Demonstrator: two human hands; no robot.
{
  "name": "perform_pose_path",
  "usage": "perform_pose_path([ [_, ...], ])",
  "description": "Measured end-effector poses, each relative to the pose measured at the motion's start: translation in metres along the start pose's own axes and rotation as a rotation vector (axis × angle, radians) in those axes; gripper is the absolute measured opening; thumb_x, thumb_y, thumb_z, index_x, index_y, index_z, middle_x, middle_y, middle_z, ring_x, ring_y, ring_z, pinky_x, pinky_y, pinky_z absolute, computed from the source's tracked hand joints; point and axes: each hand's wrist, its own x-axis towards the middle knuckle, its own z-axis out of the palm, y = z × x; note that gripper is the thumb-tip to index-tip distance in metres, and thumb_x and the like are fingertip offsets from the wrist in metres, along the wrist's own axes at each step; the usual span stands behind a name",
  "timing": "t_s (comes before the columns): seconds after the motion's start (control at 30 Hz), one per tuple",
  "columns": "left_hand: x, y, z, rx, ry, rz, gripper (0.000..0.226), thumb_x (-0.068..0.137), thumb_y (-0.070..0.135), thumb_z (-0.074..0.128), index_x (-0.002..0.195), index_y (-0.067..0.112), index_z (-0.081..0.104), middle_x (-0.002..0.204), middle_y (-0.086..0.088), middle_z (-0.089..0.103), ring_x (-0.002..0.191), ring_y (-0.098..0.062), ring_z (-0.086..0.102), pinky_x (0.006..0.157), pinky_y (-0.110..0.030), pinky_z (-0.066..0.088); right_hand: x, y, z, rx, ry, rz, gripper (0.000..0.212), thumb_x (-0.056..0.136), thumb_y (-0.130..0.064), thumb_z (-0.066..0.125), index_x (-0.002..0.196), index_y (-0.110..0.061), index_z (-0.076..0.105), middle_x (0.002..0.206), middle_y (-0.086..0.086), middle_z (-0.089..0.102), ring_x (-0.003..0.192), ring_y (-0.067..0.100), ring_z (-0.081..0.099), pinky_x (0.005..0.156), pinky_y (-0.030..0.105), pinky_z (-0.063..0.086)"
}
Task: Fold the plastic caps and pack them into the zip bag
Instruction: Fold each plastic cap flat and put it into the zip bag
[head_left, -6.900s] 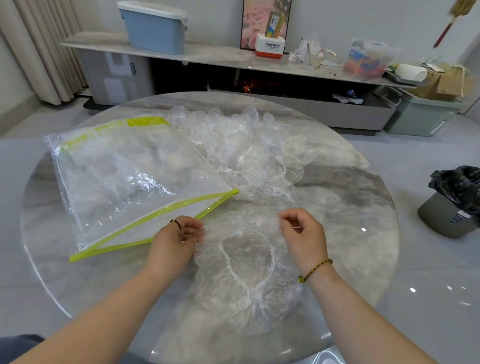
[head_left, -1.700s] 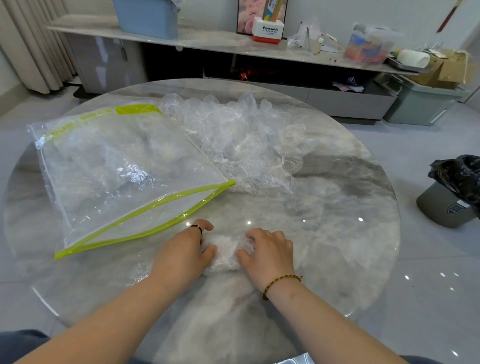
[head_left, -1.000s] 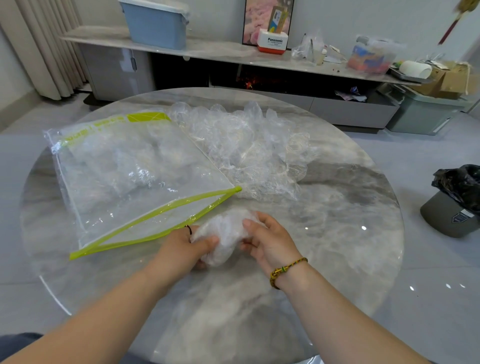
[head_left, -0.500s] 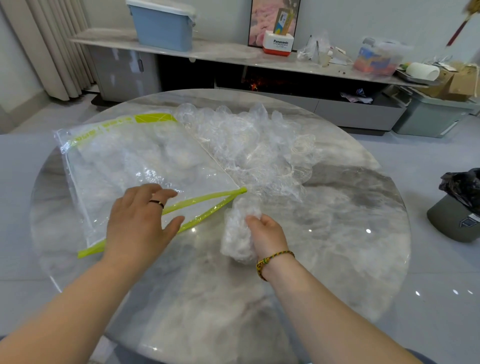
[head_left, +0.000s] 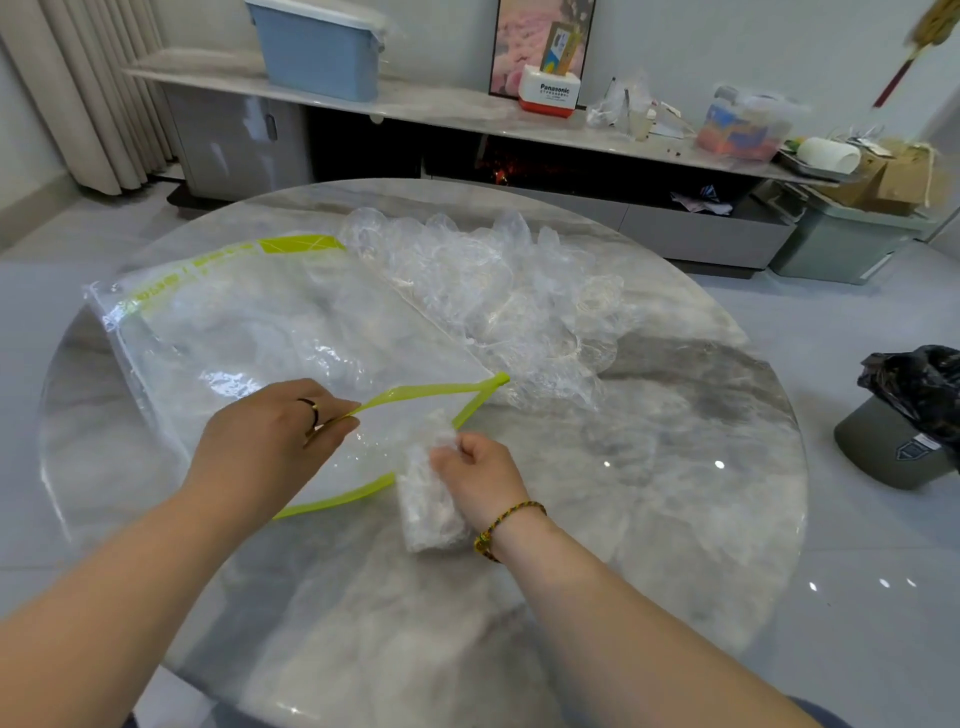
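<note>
Packing a folded cap at the bag's mouth
Left hand (head_left: 270, 441) pinches the zip bag's (head_left: 249, 332) upper green lip, lifted; right hand (head_left: 478, 475) grips the folded cap (head_left: 426, 499) at the opening, on the table (head_left: 649, 493)

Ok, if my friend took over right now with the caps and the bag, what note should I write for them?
Left hand pinches the upper green zip edge of the zip bag and holds its mouth open.
Right hand grips one folded plastic cap at the bag's mouth, not yet inside.
The bag lies on the round marble table. Crinkled clear plastic shows inside, likely caps already packed.
Left to do: slip this cap in, fold and pack the pile of loose caps beside the bag, then zip it.
</note>
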Motion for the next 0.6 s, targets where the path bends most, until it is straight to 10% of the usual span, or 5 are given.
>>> perform_pose_path([
  [0.23,-0.004,-0.003,-0.011,-0.082,0.028,0.055,0.039,0.076,0.042,0.042,0.073,0.021,0.075,0.089,0.014,0.052,0.071,-0.005,0.043,0.057,-0.005,0.030,0.050,-0.043,0.043,-0.107,-0.001,-0.132,0.034,0.092,-0.007,0.046,0.060,-0.013,0.037,0.067,0.003,0.042,0.067,0.016,0.039,0.058,0.025,0.029],
  [0.4,-0.009,-0.019,-0.014,-0.240,-0.032,0.030,0.039,0.075,0.047,0.043,0.075,0.024,0.075,0.086,0.039,0.049,0.073,0.021,0.042,0.055,-0.003,0.033,0.080,-0.061,0.072,-0.301,0.189,-0.314,0.027,0.097,-0.015,0.040,0.111,0.004,0.053,0.112,0.022,0.057,0.107,0.033,0.049,0.085,0.033,0.030],
  [0.6,-0.009,-0.031,-0.015,-0.275,-0.020,0.039,0.031,0.076,0.054,0.044,0.083,0.043,0.073,0.092,0.030,0.052,0.077,0.019,0.046,0.061,-0.001,0.035,0.110,-0.078,0.092,-0.784,0.544,-0.481,0.023,0.059,-0.039,0.076,0.073,-0.022,0.068,0.075,-0.002,0.062,0.072,0.018,0.060,0.062,0.023,0.044],
])
